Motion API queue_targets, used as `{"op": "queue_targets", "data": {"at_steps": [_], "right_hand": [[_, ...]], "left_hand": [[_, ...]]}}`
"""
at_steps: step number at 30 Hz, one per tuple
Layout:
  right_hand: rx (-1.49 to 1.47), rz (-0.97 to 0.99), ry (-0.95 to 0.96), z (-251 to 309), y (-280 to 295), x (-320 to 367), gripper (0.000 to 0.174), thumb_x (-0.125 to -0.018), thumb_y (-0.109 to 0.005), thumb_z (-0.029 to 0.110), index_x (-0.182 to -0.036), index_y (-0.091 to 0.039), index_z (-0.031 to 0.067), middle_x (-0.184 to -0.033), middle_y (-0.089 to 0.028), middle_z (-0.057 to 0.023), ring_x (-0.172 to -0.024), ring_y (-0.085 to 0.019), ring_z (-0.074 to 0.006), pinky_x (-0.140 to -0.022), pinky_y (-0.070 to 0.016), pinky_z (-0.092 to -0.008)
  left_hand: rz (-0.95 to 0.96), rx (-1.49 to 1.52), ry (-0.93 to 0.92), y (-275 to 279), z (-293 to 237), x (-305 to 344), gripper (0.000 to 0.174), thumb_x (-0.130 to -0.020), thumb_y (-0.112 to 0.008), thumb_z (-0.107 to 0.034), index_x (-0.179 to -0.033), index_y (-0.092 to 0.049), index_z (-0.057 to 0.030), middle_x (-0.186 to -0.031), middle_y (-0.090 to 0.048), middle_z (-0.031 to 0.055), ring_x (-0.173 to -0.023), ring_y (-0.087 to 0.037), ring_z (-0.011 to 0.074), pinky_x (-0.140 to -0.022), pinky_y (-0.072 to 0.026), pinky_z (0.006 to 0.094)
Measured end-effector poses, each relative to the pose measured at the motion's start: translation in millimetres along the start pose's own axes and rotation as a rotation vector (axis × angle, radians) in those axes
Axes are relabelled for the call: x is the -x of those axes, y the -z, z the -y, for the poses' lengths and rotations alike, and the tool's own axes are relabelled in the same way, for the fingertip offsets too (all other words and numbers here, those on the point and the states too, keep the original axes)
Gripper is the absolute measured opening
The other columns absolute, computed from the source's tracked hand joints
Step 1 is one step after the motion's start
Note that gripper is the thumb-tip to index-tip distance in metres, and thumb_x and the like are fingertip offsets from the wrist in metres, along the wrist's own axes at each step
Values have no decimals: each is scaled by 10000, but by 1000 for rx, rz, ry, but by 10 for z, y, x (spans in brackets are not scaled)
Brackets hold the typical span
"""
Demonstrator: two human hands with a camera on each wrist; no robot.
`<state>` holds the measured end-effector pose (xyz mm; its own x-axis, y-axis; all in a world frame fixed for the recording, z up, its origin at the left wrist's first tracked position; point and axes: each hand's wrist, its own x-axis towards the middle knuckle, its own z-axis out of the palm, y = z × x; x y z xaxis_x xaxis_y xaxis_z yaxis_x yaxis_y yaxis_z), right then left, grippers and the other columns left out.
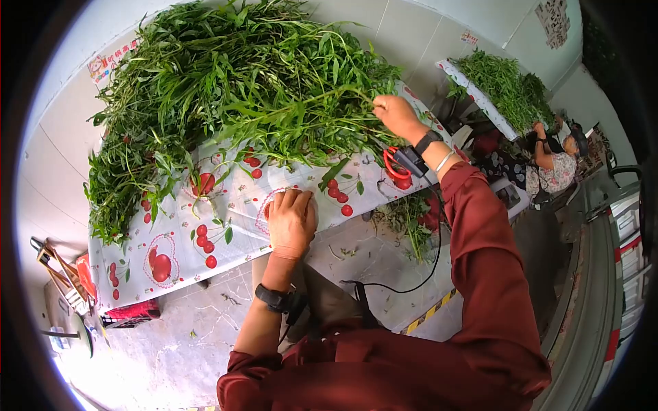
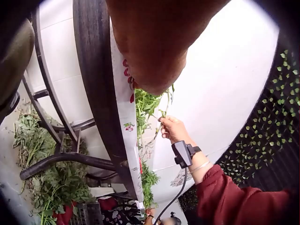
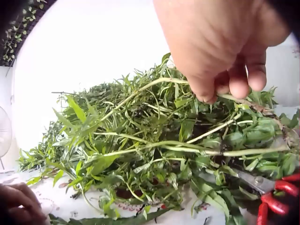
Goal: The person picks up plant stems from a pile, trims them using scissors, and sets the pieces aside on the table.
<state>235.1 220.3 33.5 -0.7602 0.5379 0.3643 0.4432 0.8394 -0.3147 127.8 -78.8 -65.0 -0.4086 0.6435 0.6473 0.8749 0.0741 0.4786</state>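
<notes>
My right hand [image 1: 401, 118] pinches a long leafy stem [image 3: 164, 79] near one end, lifted over the front of a big heap of leafy green stems [image 1: 226, 75]. In the right wrist view thumb and fingers meet on this pale stem, and its leafy part reaches left across the heap. My left hand [image 1: 293, 218] rests on the cherry-print tablecloth [image 1: 233, 233] by the front edge, loosely curled and holding nothing. Red-handled scissors [image 3: 276, 197] lie on the cloth below the right hand, their blades partly under leaves.
More greens [image 1: 411, 222] lie on the floor beneath the table's right side. To the right, a seated person [image 1: 552, 161] works at another table heaped with greens [image 1: 504, 85]. A black cable [image 1: 418, 284] hangs from the right wrist. A red-filled crate [image 1: 130, 314] stands lower left.
</notes>
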Motion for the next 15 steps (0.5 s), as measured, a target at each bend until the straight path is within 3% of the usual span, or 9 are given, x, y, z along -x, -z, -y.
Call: {"op": "queue_targets", "data": {"at_steps": [6, 9, 15], "right_hand": [[51, -151, -7, -2, 265, -255, 171, -800, -582, 210, -824, -561, 42, -716, -572, -184, -686, -554, -371, -617, -421, -435], [-91, -231, -50, -45, 338, -418, 199, -810, -586, 227, -853, -584, 33, -687, -574, -175, -669, -570, -337, -615, -423, -417], [-58, -250, -97, -2, 409, -436, 210, -819, -596, 233, -868, -605, 29, -682, -583, -151, -644, -572, -298, -613, -428, -397]], "left_hand": [[24, -21, -34, 2, -3, -18, 156, -762, -595, -99, -908, -638, -67, -875, -585, 69, -849, -535, 260, -742, -421, 365], [26, -24, -31, 9, -2, -14, 162, -759, -595, -98, -912, -637, -69, -881, -590, 73, -838, -538, 264, -741, -420, 369], [43, -18, 13, 17, -28, -35, 151, -756, -608, -99, -901, -646, -80, -883, -601, 51, -858, -547, 254, -773, -417, 365]]}}
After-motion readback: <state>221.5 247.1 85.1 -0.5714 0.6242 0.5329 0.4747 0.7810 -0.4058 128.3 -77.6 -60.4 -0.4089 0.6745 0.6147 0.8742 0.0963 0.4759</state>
